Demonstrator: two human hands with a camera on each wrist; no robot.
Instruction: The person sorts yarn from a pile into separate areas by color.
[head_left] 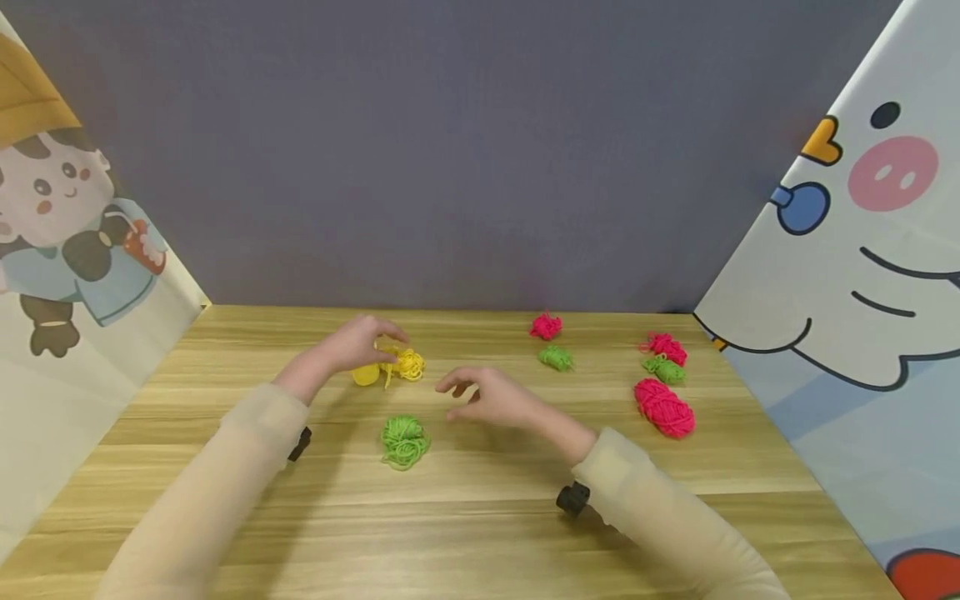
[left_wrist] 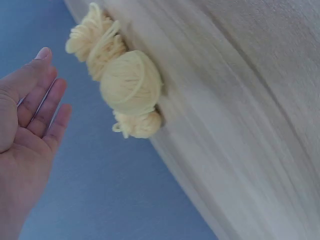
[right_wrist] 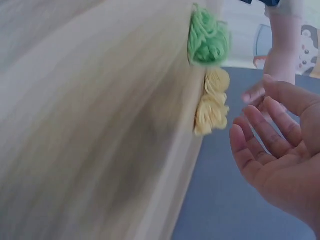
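My left hand (head_left: 358,343) hovers over yellow yarn at the back left, its fingers loosely extended and holding nothing. Beneath it sit a smooth yellow yarn ball (head_left: 365,375) and a looser yellow yarn bundle (head_left: 407,364); the left wrist view shows the round ball (left_wrist: 131,82) between a looped bundle (left_wrist: 97,42) and a smaller yellow bundle (left_wrist: 138,125). Fingers slightly bent, my right hand (head_left: 487,396) is raised above the middle of the table, with nothing in its grasp. A green yarn ball (head_left: 405,442) with loose strands lies between the two forearms.
Toward the back right are a small pink yarn ball (head_left: 546,326) and a small green one (head_left: 556,358). Farther right, a pink bundle (head_left: 666,347), a green bundle (head_left: 663,368) and a large pink skein (head_left: 665,408) form a row. A grey wall (head_left: 465,167) stands behind the wooden table (head_left: 420,550).
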